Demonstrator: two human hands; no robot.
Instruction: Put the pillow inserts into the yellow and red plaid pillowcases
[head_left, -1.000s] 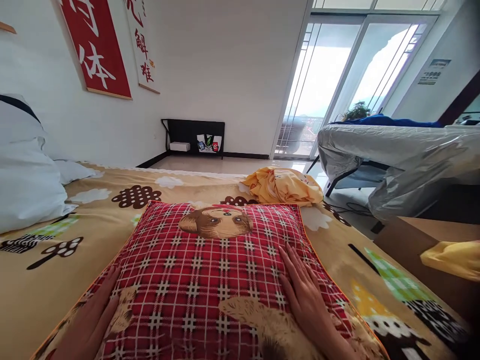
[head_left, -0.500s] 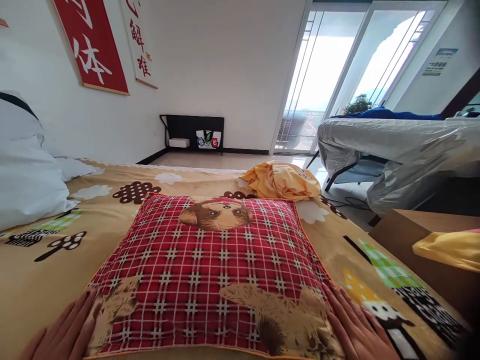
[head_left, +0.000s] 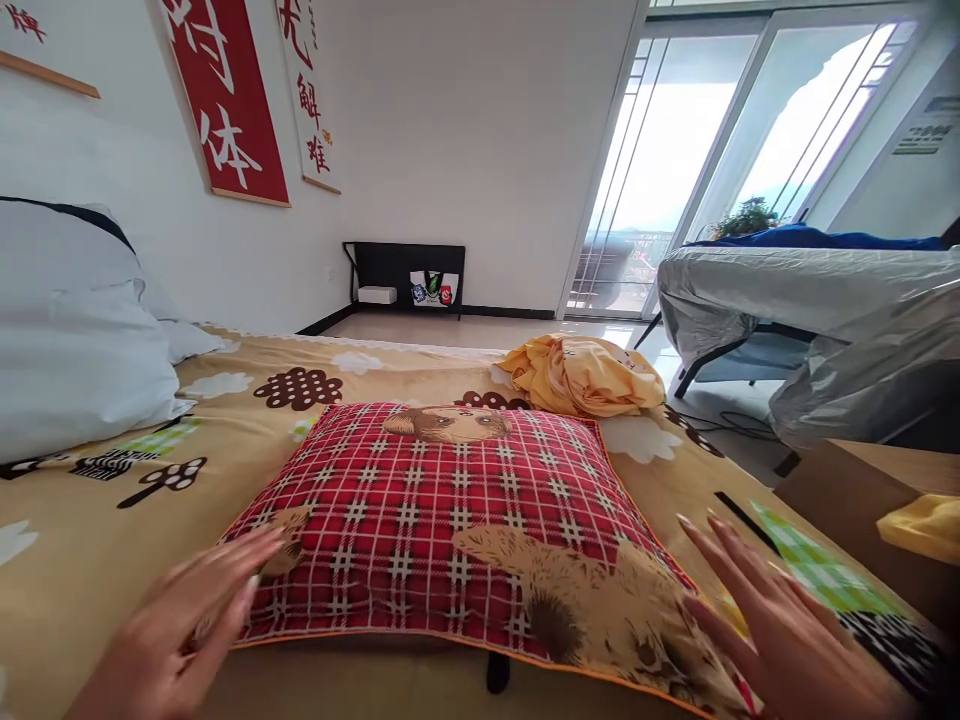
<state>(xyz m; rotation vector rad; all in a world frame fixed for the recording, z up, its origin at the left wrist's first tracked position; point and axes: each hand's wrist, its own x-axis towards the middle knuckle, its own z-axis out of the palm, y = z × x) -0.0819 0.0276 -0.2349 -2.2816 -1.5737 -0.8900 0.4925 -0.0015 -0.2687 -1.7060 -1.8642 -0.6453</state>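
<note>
— Where is the cushion from where you sit?

— The red plaid cushion (head_left: 457, 530) lies flat on the tan patterned blanket (head_left: 90, 560), square in front of me, dog face printed at its far edge. Its near edge, piped in orange, runs between my two hands.

— And the hands themselves?

— My left hand (head_left: 176, 630) is at the cushion's near left corner, fingers spread and flat, fingertips over or touching that corner; the blur keeps me from saying which. It holds nothing. My right hand (head_left: 780, 625) sits at the near right corner, fingers splayed wide, palm down, gripping nothing. Whether it rests on the fabric or hangs just over it, I cannot tell.

— What else is around?

— A crumpled yellow cloth (head_left: 585, 375) lies just beyond the cushion's far right corner. White pillows (head_left: 75, 340) are stacked well off to the left. On the right stands a wooden table (head_left: 855, 490), and behind it furniture under a silver cover (head_left: 825, 310). Red banners (head_left: 225, 100) hang on the wall.
</note>
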